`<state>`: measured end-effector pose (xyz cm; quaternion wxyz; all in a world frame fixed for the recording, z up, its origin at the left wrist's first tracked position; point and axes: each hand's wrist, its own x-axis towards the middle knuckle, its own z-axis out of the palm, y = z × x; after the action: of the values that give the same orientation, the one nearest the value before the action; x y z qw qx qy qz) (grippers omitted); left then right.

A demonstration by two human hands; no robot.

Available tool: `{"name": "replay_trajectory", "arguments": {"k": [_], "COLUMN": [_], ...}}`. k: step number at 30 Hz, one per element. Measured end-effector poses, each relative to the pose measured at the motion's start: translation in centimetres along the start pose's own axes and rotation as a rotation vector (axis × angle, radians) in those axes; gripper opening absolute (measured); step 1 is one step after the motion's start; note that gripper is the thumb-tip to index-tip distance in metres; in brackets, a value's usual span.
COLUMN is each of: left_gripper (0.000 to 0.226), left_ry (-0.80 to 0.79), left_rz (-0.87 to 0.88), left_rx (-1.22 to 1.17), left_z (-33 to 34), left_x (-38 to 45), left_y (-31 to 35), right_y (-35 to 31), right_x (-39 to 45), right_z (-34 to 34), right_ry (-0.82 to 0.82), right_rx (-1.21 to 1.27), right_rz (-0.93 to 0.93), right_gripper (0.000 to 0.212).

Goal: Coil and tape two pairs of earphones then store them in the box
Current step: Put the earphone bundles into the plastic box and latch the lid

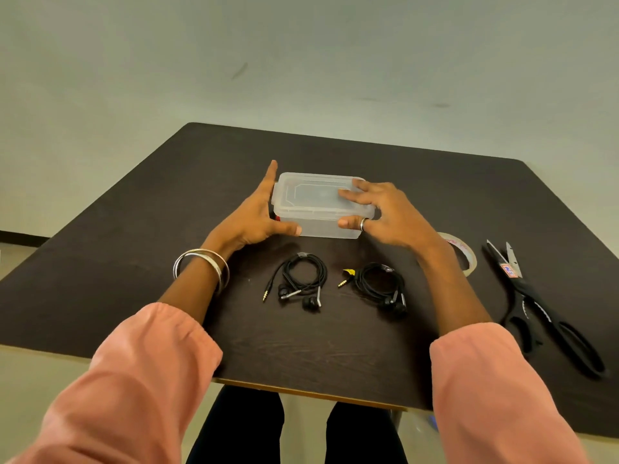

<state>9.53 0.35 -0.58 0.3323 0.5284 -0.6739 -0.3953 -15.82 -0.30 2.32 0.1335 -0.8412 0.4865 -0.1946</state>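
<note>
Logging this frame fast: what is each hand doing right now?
Left hand: open, fingers straight along the box's left end, thumb on its front.
Right hand: grips the box's right end, fingers curled over the lid.

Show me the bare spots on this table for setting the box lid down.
Bare: table left of the left hand, and the far strip behind the box. Crowded: near side with both earphones, right side with tape and scissors.

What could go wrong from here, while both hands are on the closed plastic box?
1. The clear plastic box has its lid on; the left hand only steadies one end, so prying with the right hand may make it slide.
2. The two coiled black earphones lie just in front and could be swept aside.
3. The black-handled scissors lie open near the right sleeve.
</note>
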Motion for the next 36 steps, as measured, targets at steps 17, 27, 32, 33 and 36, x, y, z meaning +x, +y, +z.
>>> {"name": "replay_trajectory", "arguments": {"k": [17, 27, 32, 33, 36], "left_gripper": [0.12, 0.113, 0.115, 0.117, 0.132], "left_ry": [0.018, 0.022, 0.014, 0.003, 0.008], "left_rz": [-0.045, -0.04, 0.013, 0.034, 0.092], "left_rx": [-0.013, 0.016, 0.031, 0.02, -0.046], "left_z": [-0.3, -0.3, -0.1, -0.2, -0.6], "left_x": [0.1, -0.1, -0.2, -0.2, -0.8], "left_y": [-0.4, -0.4, -0.6, -0.6, -0.8], "right_y": [5.0, 4.0, 4.3, 4.3, 4.0], "right_x": [-1.2, -1.5, -1.6, -1.7, -2.2], "right_z": [-1.2, -0.7, -0.3, -0.2, -0.2], "right_ry": [0.827, 0.491, 0.471, 0.502, 0.675], "right_rx": [0.293, -0.204, -0.32, -0.316, -0.258], "right_rz": [0.511, 0.655, 0.627, 0.61, 0.534], "right_gripper": [0.03, 0.033, 0.029, 0.029, 0.03]}}
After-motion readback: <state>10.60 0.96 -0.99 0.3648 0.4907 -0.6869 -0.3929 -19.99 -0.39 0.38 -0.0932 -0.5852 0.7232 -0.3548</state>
